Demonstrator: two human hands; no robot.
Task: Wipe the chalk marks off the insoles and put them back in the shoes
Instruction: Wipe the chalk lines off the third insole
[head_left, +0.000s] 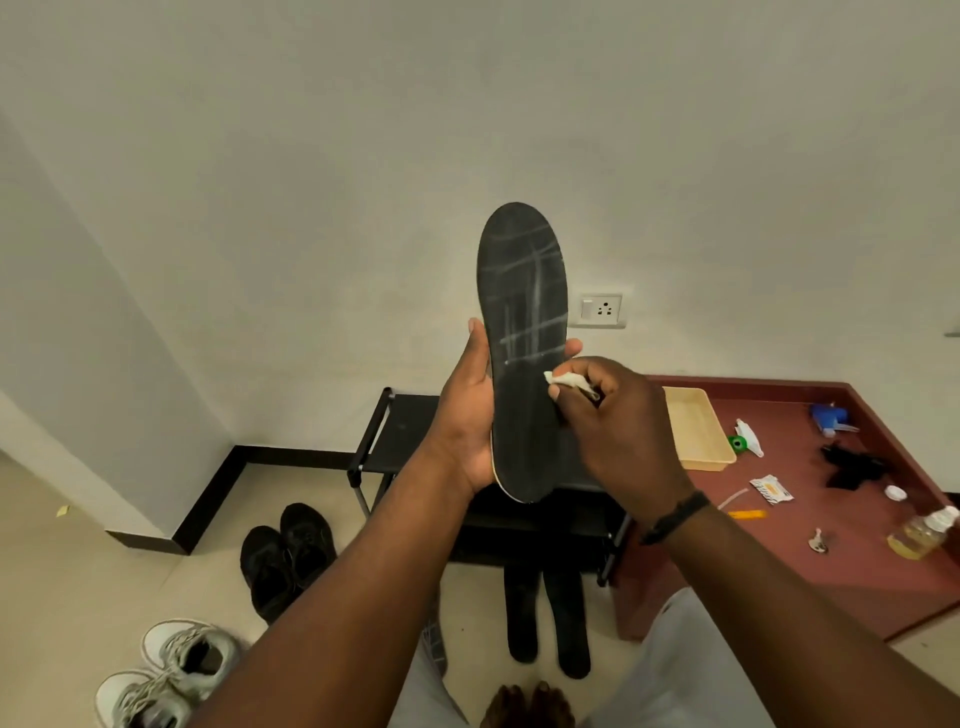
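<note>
Left hand (470, 415) grips long black foam insole (522, 332) upright at chest height, fingers curled round its edges; white chalk lines cross it. Right hand (623, 421) pinches small white crumpled wipe (563, 381) against insole. Behind: plain white wall (467, 104), black shoe rack (400, 431), dark red floor platform (831, 571), beige tiled floor (78, 571) with pair of black shoes (285, 556).

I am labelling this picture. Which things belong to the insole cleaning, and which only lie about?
Job: insole, white wipe, left hand, right hand, two insoles on the floor, black shoes.

Lying about: white sneakers, yellow tray, spray bottle.
</note>
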